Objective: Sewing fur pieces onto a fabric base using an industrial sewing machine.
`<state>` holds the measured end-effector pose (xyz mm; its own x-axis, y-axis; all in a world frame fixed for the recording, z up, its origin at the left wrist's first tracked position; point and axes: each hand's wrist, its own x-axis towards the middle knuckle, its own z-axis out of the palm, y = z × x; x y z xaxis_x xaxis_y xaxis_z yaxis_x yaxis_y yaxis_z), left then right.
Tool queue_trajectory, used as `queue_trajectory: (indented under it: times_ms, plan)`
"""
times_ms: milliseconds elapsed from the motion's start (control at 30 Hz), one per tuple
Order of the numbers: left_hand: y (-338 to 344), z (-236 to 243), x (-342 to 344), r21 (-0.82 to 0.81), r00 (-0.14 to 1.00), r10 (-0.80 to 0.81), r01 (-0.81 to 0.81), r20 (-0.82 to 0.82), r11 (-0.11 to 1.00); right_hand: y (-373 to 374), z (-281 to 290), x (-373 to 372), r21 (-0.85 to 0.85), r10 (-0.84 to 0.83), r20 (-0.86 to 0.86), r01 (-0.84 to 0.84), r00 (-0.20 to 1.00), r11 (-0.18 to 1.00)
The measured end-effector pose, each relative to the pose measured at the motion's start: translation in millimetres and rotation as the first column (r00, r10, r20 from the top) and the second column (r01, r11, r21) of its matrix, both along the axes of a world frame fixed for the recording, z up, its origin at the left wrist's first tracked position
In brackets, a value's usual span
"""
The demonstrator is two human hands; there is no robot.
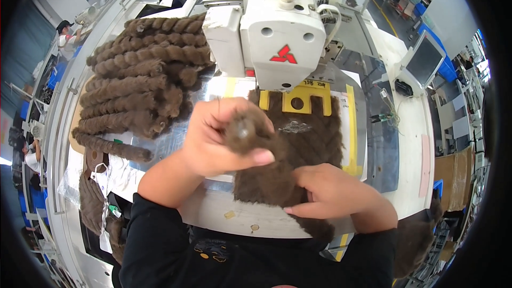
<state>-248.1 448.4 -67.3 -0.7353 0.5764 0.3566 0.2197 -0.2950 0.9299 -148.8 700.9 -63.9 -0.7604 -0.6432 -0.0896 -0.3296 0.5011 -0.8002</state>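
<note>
Raised in front of the sewing machine, my left hand (210,141) is closed around the end of a rolled piece of brown fur (273,173). My right hand (336,191) pinches the same roll lower down, and its tail hangs over the table's front edge. Behind the roll lies a flat brown fur panel (320,141) bearing a small silvery embroidered patch (294,127). A yellow clamp frame (296,101) under the machine head presses on the panel's far edge. The roll hides part of the panel.
The white industrial sewing machine (285,37) stands at the back centre. Several rolled fur pieces (128,82) are stacked at left, above more fur with white tags (105,239). A monitor (425,58) and thin cables (392,106) are at right. Other people work far off.
</note>
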Motion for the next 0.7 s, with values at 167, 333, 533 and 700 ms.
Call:
queue_trajectory:
  times_ms: [167, 333, 533, 700]
  plan:
    - [19.4, -6.5, 10.1, -0.158, 0.929, -0.008, -0.054, -0.371, 0.986, -3.5, -5.8, -3.5, 0.004, -0.183, -0.020, 0.183, 0.983, 0.983]
    - [29.3, -15.0, 18.6, -0.022, 0.762, 0.025, -0.051, -0.648, 0.998, -2.0, -21.8, -4.3, -0.039, -0.256, -0.165, 0.253, 0.953, 0.967]
    - [27.8, -18.7, 19.2, -0.081, 0.802, -0.008, -0.050, -0.598, 0.995, -5.4, -24.0, -7.1, -0.111, -0.278, -0.156, 0.263, 0.948, 0.958]
    - [39.8, -32.5, 21.0, -0.195, 0.850, 0.004, -0.126, -0.527, 0.973, -3.9, -28.7, -2.6, -0.140, -0.395, -0.043, 0.386, 0.918, 0.912]
